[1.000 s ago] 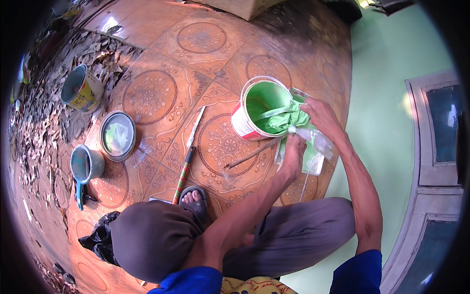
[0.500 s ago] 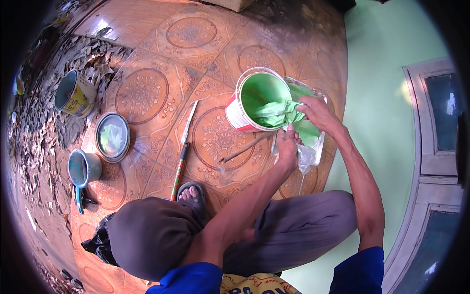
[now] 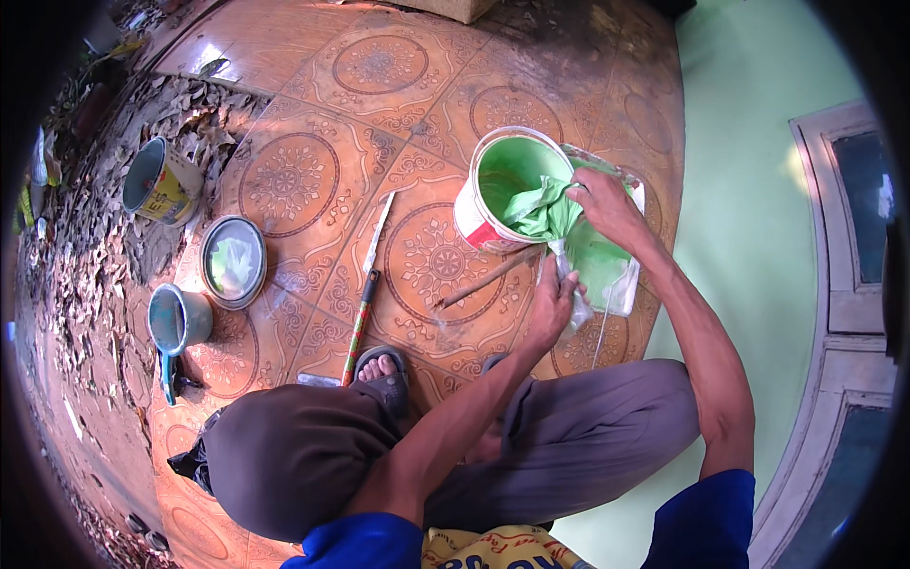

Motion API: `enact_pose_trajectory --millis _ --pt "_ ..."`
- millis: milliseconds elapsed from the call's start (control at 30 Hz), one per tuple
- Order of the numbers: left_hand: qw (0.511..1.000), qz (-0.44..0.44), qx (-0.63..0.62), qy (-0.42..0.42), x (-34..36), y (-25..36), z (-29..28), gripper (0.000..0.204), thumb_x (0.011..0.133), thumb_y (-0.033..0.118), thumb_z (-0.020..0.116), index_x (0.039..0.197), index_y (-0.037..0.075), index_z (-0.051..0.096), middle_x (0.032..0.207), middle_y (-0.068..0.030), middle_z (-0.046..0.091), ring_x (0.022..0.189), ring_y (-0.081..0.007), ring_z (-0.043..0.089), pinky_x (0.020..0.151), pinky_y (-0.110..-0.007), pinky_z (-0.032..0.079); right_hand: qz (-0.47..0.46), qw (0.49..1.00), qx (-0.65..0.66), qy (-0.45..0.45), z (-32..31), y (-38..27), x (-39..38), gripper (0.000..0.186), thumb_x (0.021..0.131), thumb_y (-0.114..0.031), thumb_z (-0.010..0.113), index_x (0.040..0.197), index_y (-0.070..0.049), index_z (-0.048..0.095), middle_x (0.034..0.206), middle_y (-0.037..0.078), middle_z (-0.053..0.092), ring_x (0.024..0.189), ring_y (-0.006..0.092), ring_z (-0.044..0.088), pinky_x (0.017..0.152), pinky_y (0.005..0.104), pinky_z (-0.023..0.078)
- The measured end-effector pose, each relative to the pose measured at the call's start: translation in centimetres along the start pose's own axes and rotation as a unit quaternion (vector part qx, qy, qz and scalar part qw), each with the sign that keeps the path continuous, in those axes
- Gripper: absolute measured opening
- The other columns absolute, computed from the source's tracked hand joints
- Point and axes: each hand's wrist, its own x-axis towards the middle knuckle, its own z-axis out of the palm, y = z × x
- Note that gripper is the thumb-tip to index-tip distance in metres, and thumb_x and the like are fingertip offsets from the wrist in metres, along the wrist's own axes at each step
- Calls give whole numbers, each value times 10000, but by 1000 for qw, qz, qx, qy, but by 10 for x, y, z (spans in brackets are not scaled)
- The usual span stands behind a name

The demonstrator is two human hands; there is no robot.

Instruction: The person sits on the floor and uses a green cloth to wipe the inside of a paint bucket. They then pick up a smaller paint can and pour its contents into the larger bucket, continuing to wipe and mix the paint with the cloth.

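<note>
A white and red bucket, coated green inside, stands on the tiles in front of me. Over its right rim hangs a plastic bag smeared with green paint, its clear end gathered below the rim. My right hand pinches the green part of the bag at the rim. Lower down, my left hand is closed around the clear end. Behind both hands lies a paint tray with green paint in it. A thin wooden stick leans by the bucket's foot.
A long-handled tool lies left of the bucket. Further left are a round lid, a blue dipper and a yellow-labelled bucket. Dry leaves cover the ground there. A green wall with a white-framed window rises on the right.
My left hand has moved slightly down and left, and the bag's clear end now looks more tightly gathered. My right hand keeps its pinch. The whole view has shifted a little.
</note>
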Motion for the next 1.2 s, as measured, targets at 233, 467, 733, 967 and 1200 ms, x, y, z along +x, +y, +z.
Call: enact_pose_trajectory --millis 233,467,733,967,1200 --pt "982 -186 -5 -30 21 19 -12 452 1039 361 461 1283 -19 469 1009 -136 619 928 -221 618 874 -385 495 -5 999 -28 -29 -13 7 -4 228 902 -164 610 960 55 586 897 240 626 887 399 622 795 467 459" --pt "926 -166 -339 29 39 13 9 300 1008 253 542 1200 22 541 934 -94 641 858 -205 631 814 -355 535 18 997 -67 -22 -17 -13 -1 262 917 -223 611 1039 9 594 909 236 652 904 407 635 768 486 472" --pt "928 -148 -339 46 45 9 11 208 987 181 583 1145 51 547 868 -50 623 744 -157 606 713 -295 532 86 978 -178 -61 -16 -21 10 345 949 -346 587 1042 -14 595 954 224 660 927 395 636 776 521 481" --pt "939 -148 -309 35 44 11 12 178 991 181 578 1115 58 541 864 -50 621 730 -152 601 693 -284 520 21 988 -151 6 17 1 7 329 878 -316 673 902 9 631 992 220 642 925 388 638 782 502 498" --pt "935 -139 -326 33 56 29 15 200 993 195 577 1135 62 533 882 -55 634 749 -157 607 706 -294 516 19 985 -170 9 22 9 19 311 857 -277 700 860 26 628 909 223 644 854 414 633 728 499 481"
